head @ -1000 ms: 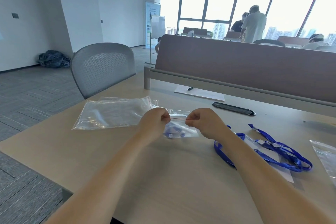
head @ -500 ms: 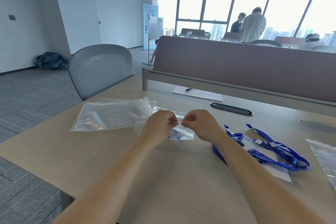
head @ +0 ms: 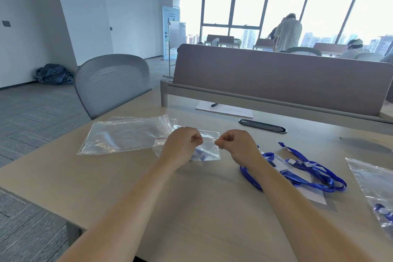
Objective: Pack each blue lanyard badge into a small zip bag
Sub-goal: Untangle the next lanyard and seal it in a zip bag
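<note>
A small clear zip bag (head: 209,151) with a red seal line hangs just above the table centre, a blue lanyard badge partly visible inside it. My left hand (head: 181,147) pinches the bag's top edge near the middle. My right hand (head: 236,148) pinches the same edge at its right end. To the right, loose blue lanyard badges (head: 308,168) lie tangled on the table over a white card. At the far right edge lies another zip bag (head: 376,189) holding something blue.
A stack of larger clear zip bags (head: 125,134) lies left of my hands. Behind are a black cable grommet (head: 262,126), a white paper with a pen (head: 224,109), a brown desk partition (head: 276,76) and a grey mesh chair (head: 110,83). People stand far off by the windows.
My hands have spread apart again along the small bag's seal line after closing together, and the bag's left end now sticks out past my left hand.
</note>
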